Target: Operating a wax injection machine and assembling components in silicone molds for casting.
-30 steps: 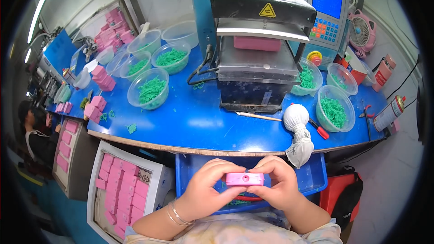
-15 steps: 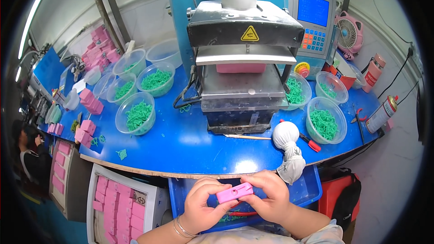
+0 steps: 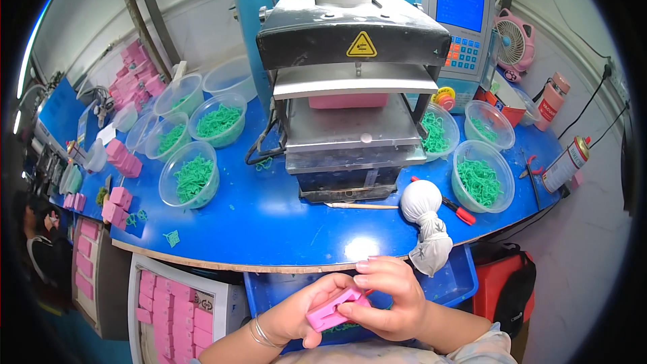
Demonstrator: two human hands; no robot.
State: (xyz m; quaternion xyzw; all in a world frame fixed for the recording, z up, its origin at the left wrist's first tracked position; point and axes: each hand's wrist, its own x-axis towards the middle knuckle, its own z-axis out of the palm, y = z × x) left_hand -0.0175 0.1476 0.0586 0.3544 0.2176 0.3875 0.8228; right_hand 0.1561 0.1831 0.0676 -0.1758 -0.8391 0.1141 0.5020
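Observation:
A small pink block [image 3: 326, 315] with a recess in its face is held over the blue bin, tilted. My left hand [image 3: 296, 305] is closed around its left end, with a metal bangle at the wrist. My right hand [image 3: 394, 300] grips the other end; its thumb presses on the face by the recess, and its upper fingers are raised and bent. The thumb hides part of the recess. In front of my hands lies a white cloth pouch [image 3: 421, 202], tied at its neck, at the blue table's [image 3: 269, 239] front edge.
A press [image 3: 354, 47] with a pink block [image 3: 347, 100] between its plates stands mid-table. Clear bowls of green strands [image 3: 194, 178] flank it. A brush [image 3: 360, 206], a red marker [image 3: 461, 214] and a spray can [image 3: 566, 165] lie or stand nearby. Below are a blue bin [image 3: 465, 276] and a box of pink blocks [image 3: 172, 310].
The pink block has moved slightly left and down and turned in my hands. My right fingers have lifted and its thumb has come onto the block's face. The whole view has shifted slightly.

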